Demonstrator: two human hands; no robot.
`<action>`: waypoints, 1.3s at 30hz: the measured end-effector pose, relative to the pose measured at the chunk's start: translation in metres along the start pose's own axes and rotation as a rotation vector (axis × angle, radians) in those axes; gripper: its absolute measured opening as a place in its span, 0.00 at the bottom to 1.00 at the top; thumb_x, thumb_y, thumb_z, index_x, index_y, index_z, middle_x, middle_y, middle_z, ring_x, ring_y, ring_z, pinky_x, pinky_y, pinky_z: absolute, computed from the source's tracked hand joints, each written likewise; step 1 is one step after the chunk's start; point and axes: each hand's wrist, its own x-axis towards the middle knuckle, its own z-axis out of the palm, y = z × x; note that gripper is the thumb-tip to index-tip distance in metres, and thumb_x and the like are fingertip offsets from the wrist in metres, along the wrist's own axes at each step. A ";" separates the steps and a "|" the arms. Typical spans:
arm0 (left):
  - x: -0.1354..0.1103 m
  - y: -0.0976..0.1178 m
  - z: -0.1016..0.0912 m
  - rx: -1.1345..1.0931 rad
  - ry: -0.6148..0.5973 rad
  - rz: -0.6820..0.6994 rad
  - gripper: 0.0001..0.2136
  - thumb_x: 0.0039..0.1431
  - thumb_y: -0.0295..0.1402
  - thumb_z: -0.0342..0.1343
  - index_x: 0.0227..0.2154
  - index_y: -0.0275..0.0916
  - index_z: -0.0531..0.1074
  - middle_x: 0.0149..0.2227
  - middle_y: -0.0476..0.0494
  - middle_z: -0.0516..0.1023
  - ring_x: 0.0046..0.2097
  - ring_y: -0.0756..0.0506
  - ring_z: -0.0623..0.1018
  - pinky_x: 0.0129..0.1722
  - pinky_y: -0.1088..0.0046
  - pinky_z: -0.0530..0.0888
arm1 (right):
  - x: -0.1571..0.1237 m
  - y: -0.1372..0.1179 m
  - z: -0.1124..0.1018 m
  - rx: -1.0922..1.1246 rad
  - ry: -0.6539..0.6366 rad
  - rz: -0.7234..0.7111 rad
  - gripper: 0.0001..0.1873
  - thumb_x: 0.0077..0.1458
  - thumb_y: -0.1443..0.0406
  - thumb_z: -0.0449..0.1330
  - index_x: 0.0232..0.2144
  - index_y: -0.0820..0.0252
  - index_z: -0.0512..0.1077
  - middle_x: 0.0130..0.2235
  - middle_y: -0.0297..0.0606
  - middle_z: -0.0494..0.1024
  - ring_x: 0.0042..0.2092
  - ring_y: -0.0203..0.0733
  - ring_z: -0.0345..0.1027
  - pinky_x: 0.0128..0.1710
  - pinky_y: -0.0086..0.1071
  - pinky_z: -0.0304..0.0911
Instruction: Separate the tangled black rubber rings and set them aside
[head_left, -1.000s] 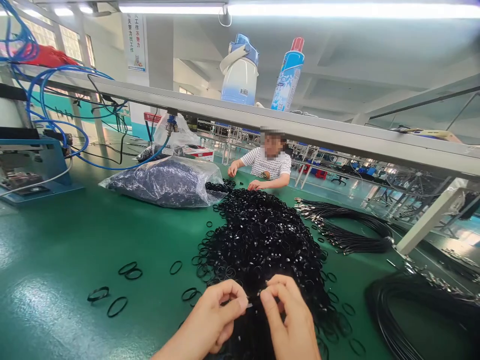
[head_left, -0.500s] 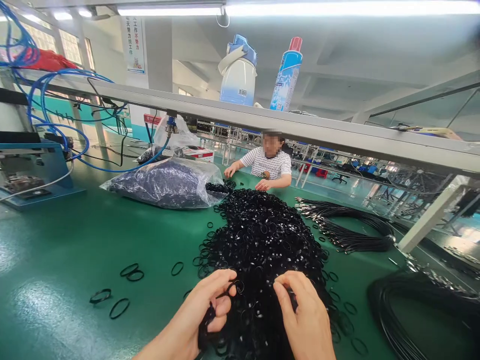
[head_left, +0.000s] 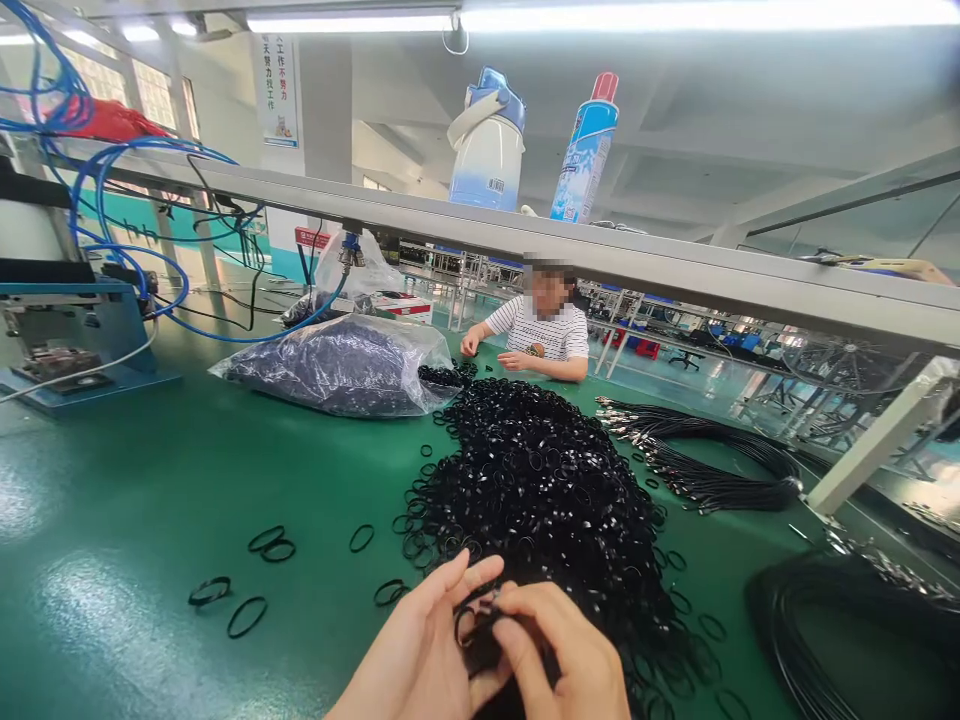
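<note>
A large heap of thin black rings (head_left: 540, 470) lies on the green table in front of me. Over its near end my two hands come together. My left hand (head_left: 427, 640) has its palm turned up, thumb and forefinger stretched out, and black rings (head_left: 466, 628) lie against its partly curled lower fingers. At those rings, my right hand (head_left: 566, 650) pinches with thumb and forefinger on a black ring. My right fingers partly hide the rings and the left fingertips. Several loose rings (head_left: 247, 617) lie on the table to the left.
A clear plastic bag (head_left: 337, 365) of dark contents lies beyond the heap. Bundles of black cables (head_left: 720, 490) are at the right. Across the table, a person (head_left: 536, 330) handles rings. A blue machine (head_left: 82, 340) stands left; a shelf (head_left: 637, 250) crosses above.
My right hand has moved left to meet my left hand, which has opened its palm more. The co-worker's hands have shifted closer together. The view has shifted slightly.
</note>
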 end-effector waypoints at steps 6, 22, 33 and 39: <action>0.004 -0.005 -0.008 0.369 -0.071 0.134 0.07 0.49 0.24 0.61 0.33 0.32 0.75 0.30 0.43 0.76 0.30 0.51 0.73 0.25 0.82 0.68 | 0.009 0.014 -0.028 0.012 0.072 0.266 0.08 0.52 0.63 0.57 0.32 0.53 0.76 0.33 0.34 0.78 0.33 0.39 0.73 0.34 0.27 0.67; 0.008 0.001 -0.011 0.159 -0.100 -0.011 0.13 0.60 0.37 0.51 0.42 0.34 0.73 0.31 0.42 0.77 0.35 0.47 0.77 0.32 0.76 0.72 | 0.007 0.003 -0.013 0.065 -0.036 0.207 0.15 0.43 0.67 0.61 0.38 0.51 0.75 0.40 0.36 0.75 0.34 0.40 0.71 0.29 0.27 0.66; 0.000 0.006 -0.006 0.431 -0.010 0.159 0.14 0.48 0.24 0.62 0.39 0.31 0.73 0.40 0.36 0.79 0.40 0.45 0.78 0.41 0.71 0.74 | 0.012 0.026 -0.035 0.245 -0.010 0.431 0.03 0.48 0.64 0.62 0.28 0.58 0.74 0.34 0.38 0.78 0.38 0.43 0.73 0.39 0.31 0.69; 0.020 0.005 -0.025 0.801 -0.046 0.387 0.18 0.48 0.38 0.62 0.41 0.35 0.74 0.41 0.37 0.76 0.33 0.47 0.74 0.22 0.78 0.67 | 0.013 0.026 -0.033 0.420 0.044 0.424 0.08 0.41 0.71 0.62 0.29 0.59 0.76 0.41 0.41 0.75 0.43 0.44 0.72 0.41 0.31 0.68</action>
